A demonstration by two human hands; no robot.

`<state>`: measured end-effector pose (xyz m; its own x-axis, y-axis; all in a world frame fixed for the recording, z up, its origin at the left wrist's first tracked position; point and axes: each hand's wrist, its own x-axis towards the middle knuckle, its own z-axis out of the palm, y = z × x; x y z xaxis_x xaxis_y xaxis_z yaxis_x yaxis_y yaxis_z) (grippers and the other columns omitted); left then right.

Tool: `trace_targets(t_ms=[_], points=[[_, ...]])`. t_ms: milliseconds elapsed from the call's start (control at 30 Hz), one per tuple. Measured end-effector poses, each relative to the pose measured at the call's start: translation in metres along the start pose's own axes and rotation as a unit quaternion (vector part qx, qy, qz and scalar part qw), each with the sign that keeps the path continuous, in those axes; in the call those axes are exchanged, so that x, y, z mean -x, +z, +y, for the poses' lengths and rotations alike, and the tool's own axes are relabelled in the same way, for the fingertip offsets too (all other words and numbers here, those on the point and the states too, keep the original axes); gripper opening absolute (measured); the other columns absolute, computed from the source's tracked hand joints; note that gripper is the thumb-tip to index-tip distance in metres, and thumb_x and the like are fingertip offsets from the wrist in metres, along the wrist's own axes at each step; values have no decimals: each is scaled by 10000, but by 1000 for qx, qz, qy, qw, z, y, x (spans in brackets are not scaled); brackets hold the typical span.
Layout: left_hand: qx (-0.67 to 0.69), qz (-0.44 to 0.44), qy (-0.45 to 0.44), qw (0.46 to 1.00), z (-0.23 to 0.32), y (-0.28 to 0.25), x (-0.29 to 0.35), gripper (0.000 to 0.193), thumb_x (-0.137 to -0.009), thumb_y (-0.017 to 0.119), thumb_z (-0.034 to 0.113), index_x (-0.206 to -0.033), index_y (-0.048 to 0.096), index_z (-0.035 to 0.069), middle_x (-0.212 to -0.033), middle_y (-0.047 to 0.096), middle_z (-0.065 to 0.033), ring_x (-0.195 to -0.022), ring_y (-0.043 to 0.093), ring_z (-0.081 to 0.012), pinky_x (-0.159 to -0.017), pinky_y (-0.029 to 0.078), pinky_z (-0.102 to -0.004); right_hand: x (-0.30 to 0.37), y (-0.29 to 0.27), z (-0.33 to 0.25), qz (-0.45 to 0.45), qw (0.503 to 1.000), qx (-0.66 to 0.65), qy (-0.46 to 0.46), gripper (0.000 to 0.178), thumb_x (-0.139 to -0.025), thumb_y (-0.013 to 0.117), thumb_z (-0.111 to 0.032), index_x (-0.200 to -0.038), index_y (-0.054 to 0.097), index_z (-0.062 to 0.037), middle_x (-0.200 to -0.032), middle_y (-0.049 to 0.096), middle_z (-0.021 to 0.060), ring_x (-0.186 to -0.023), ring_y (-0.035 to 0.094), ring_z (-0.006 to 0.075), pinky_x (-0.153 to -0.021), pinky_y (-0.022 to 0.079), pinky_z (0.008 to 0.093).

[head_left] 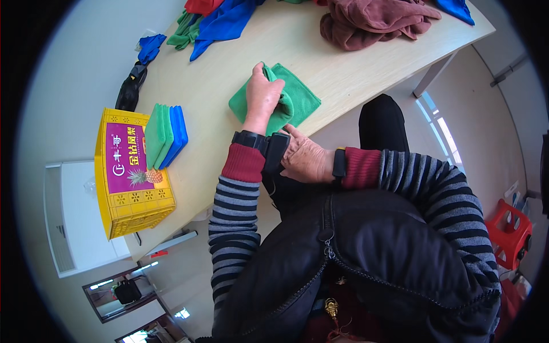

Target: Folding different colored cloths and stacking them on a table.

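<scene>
On a pale table (200,86), near the edge, lies a partly folded green cloth (302,96); left hand (265,94) clasps its upper layer, right hand (309,157) has an unclear grip. Squaring edges should keep folds neat.

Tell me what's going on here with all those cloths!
A person is at a table, working on a green cloth. The left hand is gripping a turned-over part of it, and the right hand is at its near edge. The cloth is partly folded right now. Folded green and blue cloths are by a yellow crate, and a crumpled brown cloth lies farther back.
</scene>
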<state>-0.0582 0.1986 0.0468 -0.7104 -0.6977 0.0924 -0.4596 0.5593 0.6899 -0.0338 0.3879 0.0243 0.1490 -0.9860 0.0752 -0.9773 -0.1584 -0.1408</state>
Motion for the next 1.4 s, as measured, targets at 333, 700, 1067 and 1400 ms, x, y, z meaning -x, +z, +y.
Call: trace_targets(t_ms=[333, 700, 1067, 1400], points=[[38, -60, -66, 995, 34, -5, 23, 636, -869, 697, 196, -1398, 448, -55, -1021, 695, -246, -856, 718, -297, -723, 582, -355, 3, 3, 11, 57, 998, -31, -15, 647, -812, 704, -418, -1327, 573, -49, -1378, 536, 151, -1326, 448, 321, -1199, 239, 506], [-93, 28, 149, 984, -61, -37, 104, 500, -1069, 419, 298, -1479, 421, 12, -1531, 410, -201, -1430, 373, -358, -1182, 293, -451, 3, 10, 11, 116, 993, -19, -5, 764, -817, 712, -417, -1397, 477, 20, -1418, 491, 167, -1359, 423, 325, -1210, 226, 486], [-213, -29, 147, 966, -61, -35, 107, 622, -1047, 417, 404, -1553, 318, 55, -1645, 219, -156, -1527, 168, -340, -1227, 130, -524, -2, -64, 21, -150, 962, -228, -17, 604, -881, 671, -359, -1342, 526, 4, -1376, 520, 200, -1323, 465, 349, -1158, 308, 504], [-304, -48, 159, 938, -51, -37, 112, 800, -957, 553, 531, -1567, 287, 87, -1639, 234, -143, -1520, 189, -343, -1198, 143, -614, -51, -2, 65, 202, 964, -82, 154, 640, -996, 489, -476, -1435, 467, -11, -1536, 405, 205, -1461, 328, 358, -1198, 246, 487]])
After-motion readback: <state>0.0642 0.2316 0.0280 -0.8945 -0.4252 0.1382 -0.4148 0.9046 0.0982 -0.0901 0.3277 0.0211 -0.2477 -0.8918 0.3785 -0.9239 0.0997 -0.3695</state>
